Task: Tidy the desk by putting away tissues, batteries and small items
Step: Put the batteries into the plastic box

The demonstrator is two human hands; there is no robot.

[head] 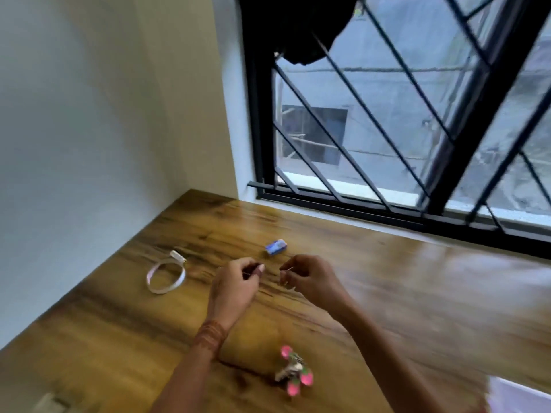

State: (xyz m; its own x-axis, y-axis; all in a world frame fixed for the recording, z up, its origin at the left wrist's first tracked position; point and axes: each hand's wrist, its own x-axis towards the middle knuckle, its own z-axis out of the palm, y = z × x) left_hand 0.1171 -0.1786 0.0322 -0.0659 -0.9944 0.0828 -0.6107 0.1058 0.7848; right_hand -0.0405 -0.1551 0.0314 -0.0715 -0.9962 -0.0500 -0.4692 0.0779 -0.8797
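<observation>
Writing: print on small blue box [275,247] too blurred to read. Box lying on wooden desk [387,293]; contents not visible.

At left hand [237,283]: held over desk, fingers curled in, thumb and forefinger nipped together on left sliver [247,274], a thin short item too small to identify. At right hand [311,278]: same posture, thumb and forefinger closed on right sliver [285,271], thin and pale, likewise unidentifiable. Hands near each other, not touching; wood grain visible between fingertips. Cannot tell whether two separate pieces or two ends of one.

Small blue box just beyond the hands on the window side, roughly opposite the gap between them, apart from both. White cable loop [165,274] with plug end, flat on desk to the left of left hand, apart from it. Key bunch [293,372] with round pink charms on desk between the forearms, nearer the viewer, well apart from either hand. Reddish patterned band [210,335] around left wrist.

Behind desk: window with black diagonal grille [357,129]; dark cloth [298,25] hanging at its upper part. Pale wall [89,114] at left. White object [47,402] at lower left frame edge, cropped and blurred.
</observation>
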